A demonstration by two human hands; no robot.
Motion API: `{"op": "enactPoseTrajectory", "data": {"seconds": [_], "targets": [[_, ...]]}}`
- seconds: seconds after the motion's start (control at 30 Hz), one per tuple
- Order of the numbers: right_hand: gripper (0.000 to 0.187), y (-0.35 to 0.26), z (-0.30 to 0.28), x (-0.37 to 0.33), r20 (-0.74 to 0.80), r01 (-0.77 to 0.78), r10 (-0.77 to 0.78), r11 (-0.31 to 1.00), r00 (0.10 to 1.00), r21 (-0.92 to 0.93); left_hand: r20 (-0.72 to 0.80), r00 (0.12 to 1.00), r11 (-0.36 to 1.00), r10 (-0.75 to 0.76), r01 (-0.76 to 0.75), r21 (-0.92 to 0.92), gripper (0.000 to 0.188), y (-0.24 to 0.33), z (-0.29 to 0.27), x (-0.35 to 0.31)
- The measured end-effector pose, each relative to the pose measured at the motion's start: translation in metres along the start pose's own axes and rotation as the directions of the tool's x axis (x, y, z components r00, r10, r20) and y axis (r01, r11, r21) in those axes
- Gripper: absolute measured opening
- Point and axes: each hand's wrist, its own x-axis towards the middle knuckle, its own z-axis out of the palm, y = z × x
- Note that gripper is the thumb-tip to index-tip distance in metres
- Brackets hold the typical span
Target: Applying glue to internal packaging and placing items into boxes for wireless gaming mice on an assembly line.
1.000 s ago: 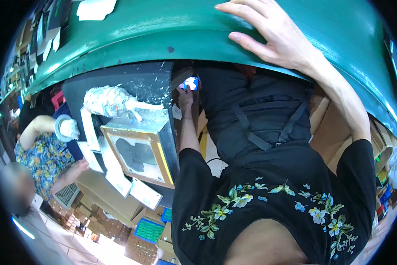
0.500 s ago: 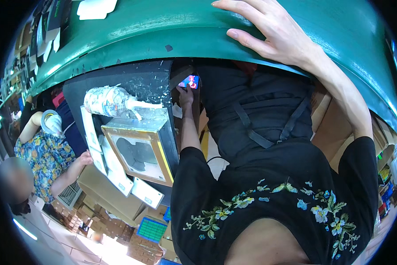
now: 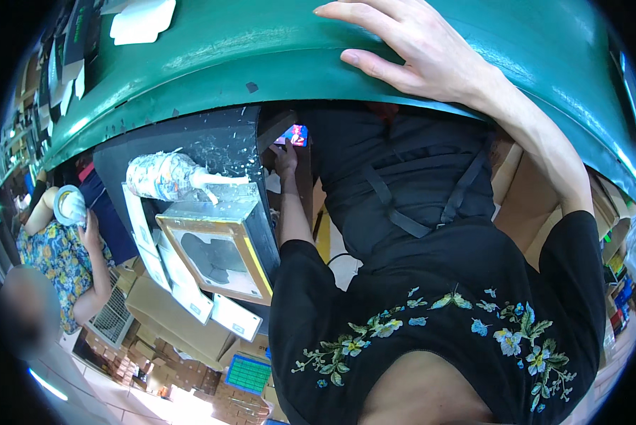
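Observation:
Below the edge of the green table, my left hand is closed around a phone with a lit, colourful screen. The rest of that phone is too small to make out. My right hand lies on the green tabletop with its fingers spread, holding nothing. To the left of my left arm, a white glue-smeared bottle lies on its side on a dark stand. Under the bottle is a wood-framed box with a clear front.
White flat cards lie beside the framed box. At the left, a co-worker in a flowered top holds a roll of tape. A white cut-out piece and dark boxes are at the table's far left. Cardboard boxes stand behind.
The whole view has shifted slightly. The co-worker's hand has moved from the white cards up to the tape roll. My hands keep the same poses.

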Motion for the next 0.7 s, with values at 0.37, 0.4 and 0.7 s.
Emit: {"op": "enactPoseTrajectory", "data": {"seconds": [0.37, 0.4, 0.7], "targets": [[0.047, 0.001, 0.000, -0.002, -0.003, -0.001, 0.001, 1.000, 1.000, 0.015, -0.032, 0.997, 0.998, 0.068, -0.068, 0.015, 0.086, 0.003, 0.002, -0.007], [0.047, 0.001, 0.000, -0.002, -0.002, 0.001, -0.001, 1.000, 1.000, 0.011, -0.037, 0.998, 0.998, 0.053, -0.052, 0.025, 0.086, 0.004, 0.001, -0.007], [0.047, 0.001, 0.001, -0.001, 0.006, -0.002, 0.002, 1.000, 1.000, 0.002, -0.013, 0.999, 0.996, 0.050, -0.049, 0.074, 0.085, 0.016, -0.008, -0.017]]}}
